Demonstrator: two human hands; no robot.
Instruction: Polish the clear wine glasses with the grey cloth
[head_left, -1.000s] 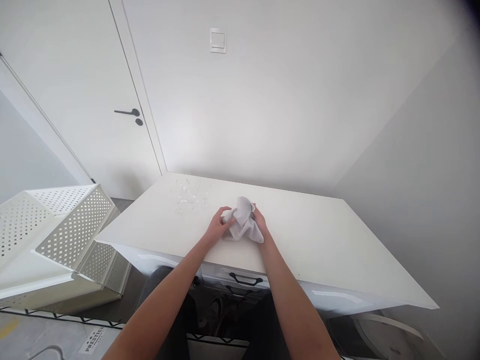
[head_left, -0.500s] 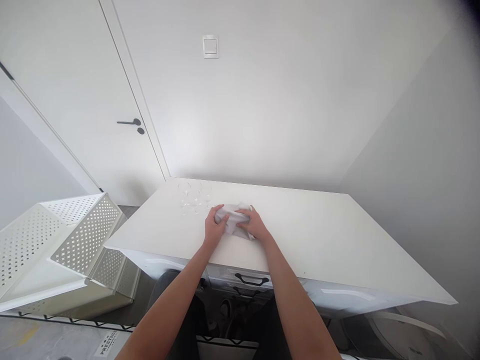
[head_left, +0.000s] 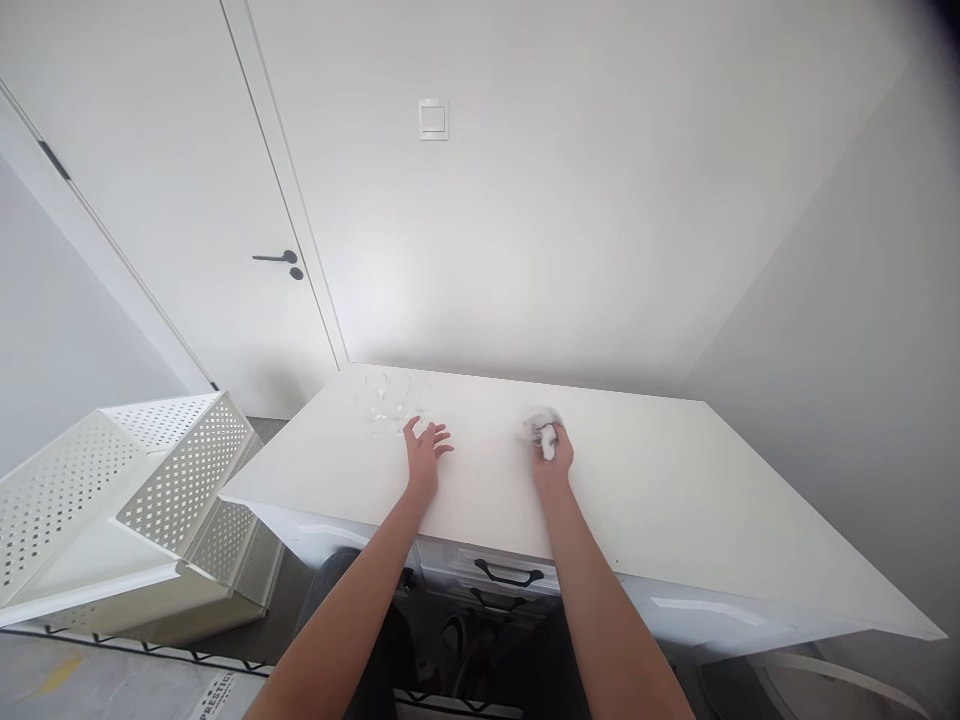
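My left hand (head_left: 425,455) is open over the white tabletop, its fingers spread and holding nothing. Just beyond it, on the left part of the top, stand several clear stemmed glasses (head_left: 396,400), faint against the white. To the right, my right hand (head_left: 556,452) is closed around a bunched light grey-white cloth (head_left: 548,440). Motion smears the far side of the cloth, and I cannot tell whether anything else is inside it.
The white cabinet top (head_left: 660,500) carries all this, with dark-handled drawers (head_left: 508,573) below its front edge. White perforated baskets (head_left: 180,480) stand at the left. A door with a dark handle (head_left: 276,258) and a wall switch (head_left: 433,119) are behind.
Both hands were on the spread-out cloth. My left hand has let go and opened near the glasses, while my right hand has carried the cloth to the right, now bunched up.
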